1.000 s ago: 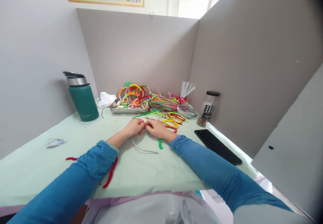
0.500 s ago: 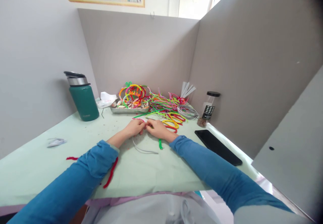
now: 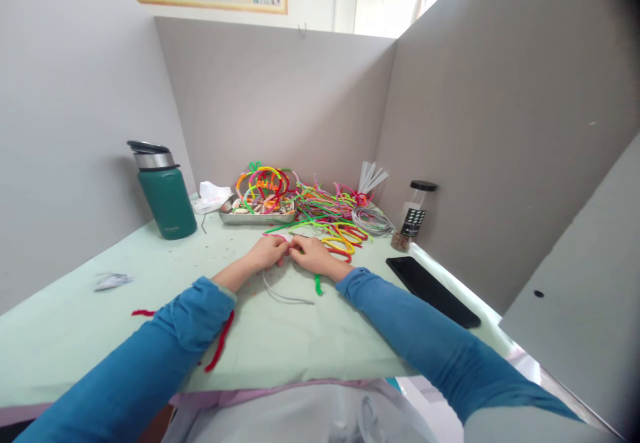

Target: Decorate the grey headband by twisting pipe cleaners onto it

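Over the middle of the table, my left hand (image 3: pixel 269 252) and my right hand (image 3: pixel 310 254) meet at the fingertips. Both are closed in a pinch on a pink pipe cleaner (image 3: pixel 275 235), most of it hidden by the fingers. From under my left hand a grey cord (image 3: pixel 289 300) curves down onto the tabletop. A short green pipe cleaner (image 3: pixel 318 285) lies below my right wrist. Near my left forearm is a red pipe cleaner (image 3: pixel 221 342), partly covered by the sleeve. Yellow and red pipe cleaner loops (image 3: pixel 343 238) lie just beyond my right hand.
A metal tray (image 3: pixel 257 218) holds shells and a colourful pipe cleaner piece. Beside it lie a pipe cleaner pile (image 3: pixel 325 202) and coiled grey cord (image 3: pixel 373 221). A green bottle (image 3: pixel 167 203) stands left; a clear jar (image 3: pixel 411 216) and black phone (image 3: pixel 433 291) are right. Grey partitions (image 3: pixel 280 96) enclose the table.
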The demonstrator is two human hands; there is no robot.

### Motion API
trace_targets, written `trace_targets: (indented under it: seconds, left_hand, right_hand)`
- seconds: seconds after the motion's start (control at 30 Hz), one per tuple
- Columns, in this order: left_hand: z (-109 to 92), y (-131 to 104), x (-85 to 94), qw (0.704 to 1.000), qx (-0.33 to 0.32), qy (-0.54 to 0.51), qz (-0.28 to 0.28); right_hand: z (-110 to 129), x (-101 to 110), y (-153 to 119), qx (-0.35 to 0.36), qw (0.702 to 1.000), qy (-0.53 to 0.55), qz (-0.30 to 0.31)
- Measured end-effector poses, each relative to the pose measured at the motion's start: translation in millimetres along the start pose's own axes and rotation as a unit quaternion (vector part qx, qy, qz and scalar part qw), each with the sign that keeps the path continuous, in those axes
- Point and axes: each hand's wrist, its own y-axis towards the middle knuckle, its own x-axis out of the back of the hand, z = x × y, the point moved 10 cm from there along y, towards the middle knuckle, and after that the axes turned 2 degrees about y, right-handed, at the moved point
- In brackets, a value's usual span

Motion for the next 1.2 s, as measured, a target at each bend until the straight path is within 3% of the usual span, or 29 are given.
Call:
trace_targets:
  seconds: [0.83,1.2]
  left_hand:
    - [-1.7,-0.2,0.1,1.000,-0.008,0.011,0.002]
    - [-2.4,0.9,-3.8,0.999,-0.028,-0.014,0.015]
  right_hand:
    - [-0.8,-1.1,0.3,0.000,1.000,-0.005,0.003]
    - [-4.7,1.6,1.8,-0.035,0.999,0.017,-0.006]
